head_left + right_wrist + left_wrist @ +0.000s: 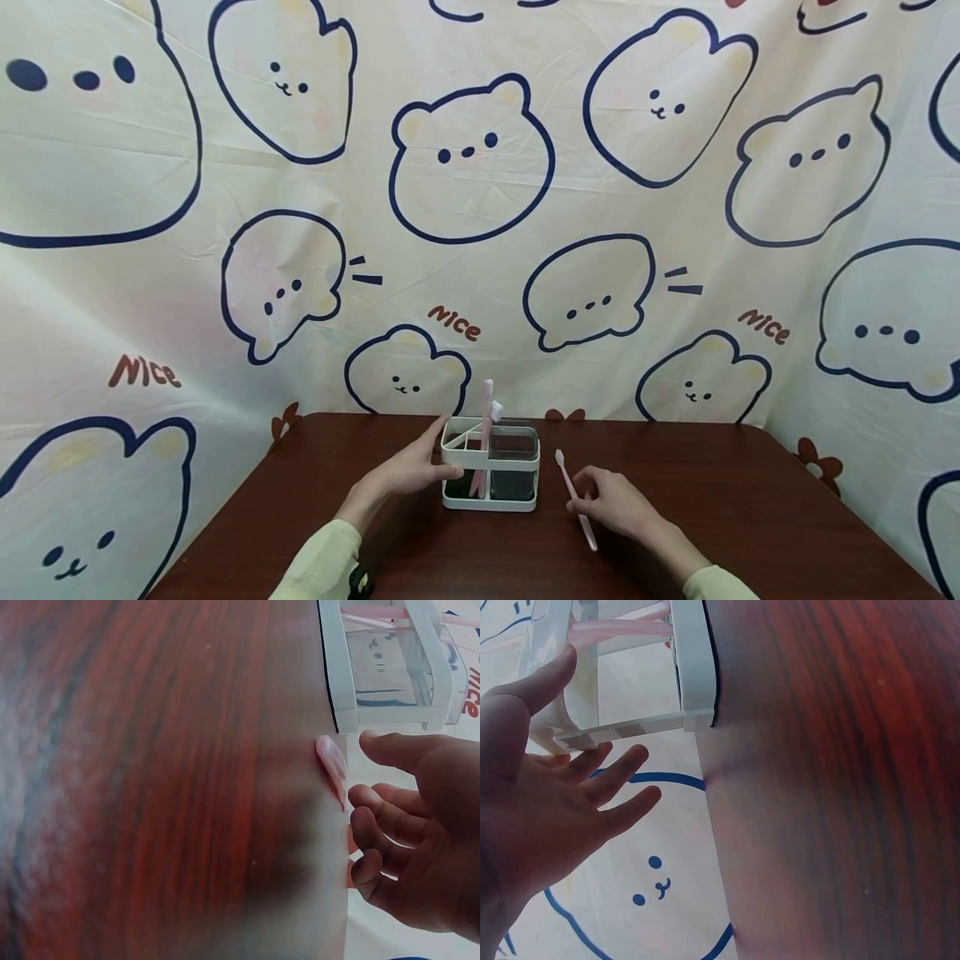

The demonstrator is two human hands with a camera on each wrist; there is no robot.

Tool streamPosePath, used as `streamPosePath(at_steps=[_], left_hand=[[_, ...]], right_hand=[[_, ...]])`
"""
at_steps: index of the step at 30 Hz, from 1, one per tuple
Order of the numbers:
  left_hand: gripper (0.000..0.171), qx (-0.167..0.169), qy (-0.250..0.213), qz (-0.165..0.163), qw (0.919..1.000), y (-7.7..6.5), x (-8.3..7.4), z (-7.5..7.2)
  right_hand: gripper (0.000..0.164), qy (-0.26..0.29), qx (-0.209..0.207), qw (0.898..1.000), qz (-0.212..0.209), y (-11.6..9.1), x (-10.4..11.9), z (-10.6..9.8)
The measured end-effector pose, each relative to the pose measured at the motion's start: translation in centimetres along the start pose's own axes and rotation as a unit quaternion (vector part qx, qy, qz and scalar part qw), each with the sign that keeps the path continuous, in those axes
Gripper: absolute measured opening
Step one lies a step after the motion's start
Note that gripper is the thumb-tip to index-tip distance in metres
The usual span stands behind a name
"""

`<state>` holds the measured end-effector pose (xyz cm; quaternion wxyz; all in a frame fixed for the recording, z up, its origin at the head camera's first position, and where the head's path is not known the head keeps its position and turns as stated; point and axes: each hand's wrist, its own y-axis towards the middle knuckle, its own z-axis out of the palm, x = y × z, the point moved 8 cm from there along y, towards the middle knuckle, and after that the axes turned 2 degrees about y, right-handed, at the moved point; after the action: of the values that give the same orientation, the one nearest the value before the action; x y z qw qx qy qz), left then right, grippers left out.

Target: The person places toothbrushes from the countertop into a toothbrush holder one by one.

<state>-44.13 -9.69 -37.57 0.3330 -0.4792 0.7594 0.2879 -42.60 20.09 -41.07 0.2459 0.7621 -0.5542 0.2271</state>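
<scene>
A white toothbrush holder (491, 505) with two tiers stands on the table. A pink toothbrush (486, 433) is upright in it, its head above the top rim. At the holder's left side, my left hand (401, 468) grips the frame, thumb in front and fingers behind; in the left wrist view some fingers (634, 810) are spread off it. Another pink toothbrush (588, 533) lies on the table right of the holder, bristle end away from me. Over its middle is my right hand (617, 502), thumb and fingers apart; contact is hard to tell.
A clear cup (513, 485) fills the holder's right compartment. The dark wooden table (420, 558) reaches back to a cream cloth (480, 275) printed with cartoon animals, which also hangs at both sides.
</scene>
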Motion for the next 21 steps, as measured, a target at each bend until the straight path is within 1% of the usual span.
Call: streamPosePath(at_steps=[8, 11, 15, 21], left_hand=[[0.088, 0.017, -0.001, 0.005, 0.9998, 0.0, -0.1, 0.1], [0.087, 0.017, 0.0, 0.006, 0.9998, 0.1, -0.1, 0.1], [0.09, 0.016, 0.001, 0.002, 0.9999, 0.1, 0.0, 0.1], [0.093, 0.015, 0.001, -0.001, 0.9999, 0.1, 0.0, 0.1]], right_hand=[[0.038, -0.015, -0.002, 1.0, 0.019, 0.3, -0.3, -0.1], [0.037, -0.018, 0.008, 1.0, 0.02, 0.4, -0.3, 0.1], [0.034, -0.014, 0.025, 0.999, 0.023, 0.4, -0.5, 0.7], [0.036, -0.004, 0.043, 0.998, 0.042, 0.4, -0.9, 1.2]])
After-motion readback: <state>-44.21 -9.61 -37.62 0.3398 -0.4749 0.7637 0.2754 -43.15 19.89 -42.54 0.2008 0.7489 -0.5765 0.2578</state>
